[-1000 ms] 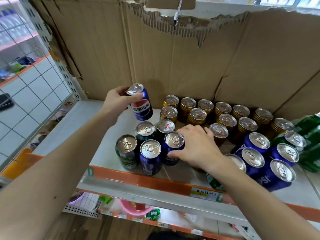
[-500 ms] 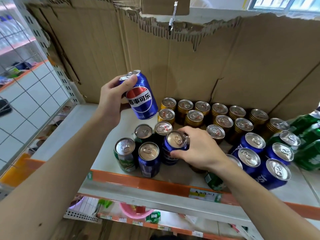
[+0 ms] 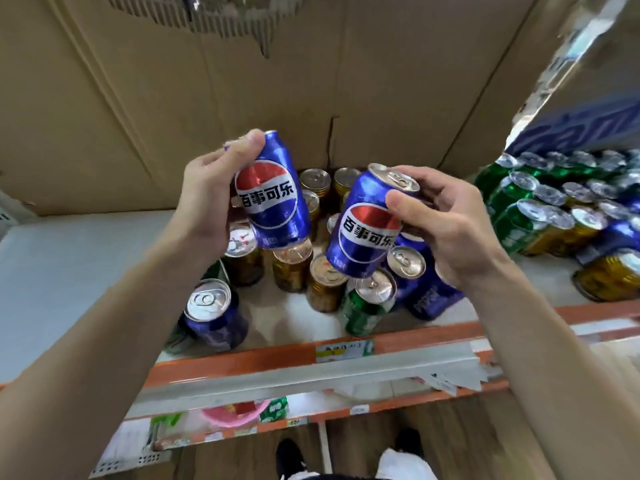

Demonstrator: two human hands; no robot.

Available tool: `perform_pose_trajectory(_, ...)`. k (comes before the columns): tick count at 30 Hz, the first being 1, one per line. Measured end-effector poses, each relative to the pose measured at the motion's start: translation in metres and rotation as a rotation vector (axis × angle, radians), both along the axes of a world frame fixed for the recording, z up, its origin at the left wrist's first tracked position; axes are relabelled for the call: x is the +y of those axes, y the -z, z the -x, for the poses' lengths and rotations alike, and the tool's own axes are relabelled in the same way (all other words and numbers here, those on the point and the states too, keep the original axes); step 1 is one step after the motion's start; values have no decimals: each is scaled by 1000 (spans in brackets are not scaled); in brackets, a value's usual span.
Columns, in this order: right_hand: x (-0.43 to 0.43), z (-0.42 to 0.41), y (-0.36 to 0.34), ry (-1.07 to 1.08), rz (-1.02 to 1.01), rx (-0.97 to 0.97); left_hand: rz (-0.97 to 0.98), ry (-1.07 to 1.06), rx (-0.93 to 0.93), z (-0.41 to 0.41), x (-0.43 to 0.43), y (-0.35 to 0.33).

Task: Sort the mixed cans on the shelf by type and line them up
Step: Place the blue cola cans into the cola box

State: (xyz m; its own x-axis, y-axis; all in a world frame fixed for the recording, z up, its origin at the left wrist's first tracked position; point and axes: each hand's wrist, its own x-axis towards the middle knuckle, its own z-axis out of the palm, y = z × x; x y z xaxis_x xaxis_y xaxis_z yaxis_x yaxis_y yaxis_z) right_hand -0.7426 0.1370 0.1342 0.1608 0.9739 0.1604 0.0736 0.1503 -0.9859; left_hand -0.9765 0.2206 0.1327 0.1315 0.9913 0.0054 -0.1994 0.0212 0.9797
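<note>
Two hands (image 3: pixel 204 199) (image 3: pixel 450 230) grip two blue cans (image 3: pixel 273 199) (image 3: pixel 367 230); perhaps three shelved.

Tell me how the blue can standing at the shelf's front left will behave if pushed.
The blue can stands upright and is taller than wide, so a high push would probably tip it. Its round wall means it would likely roll once down, and the shelf edge is close. Its tab looks unopened, so it is probably full and fairly heavy.

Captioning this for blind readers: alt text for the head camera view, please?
The left hand grips a tilted blue metal cola can, the right hand a second blue cola can, above a white shelf crowded with gold, green and blue cans, backed by brown cardboard.
</note>
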Motion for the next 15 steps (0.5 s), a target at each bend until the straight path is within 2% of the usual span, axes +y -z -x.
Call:
perform_pose_trajectory(8, -50, -80, -2, 176, -26, 138, -141, 127, 134, -104, -46, -13)
perform_pose_trajectory(15, -131, -188, -9, 409, -11, 164, -132, 283, 173, -235, -103, -19)
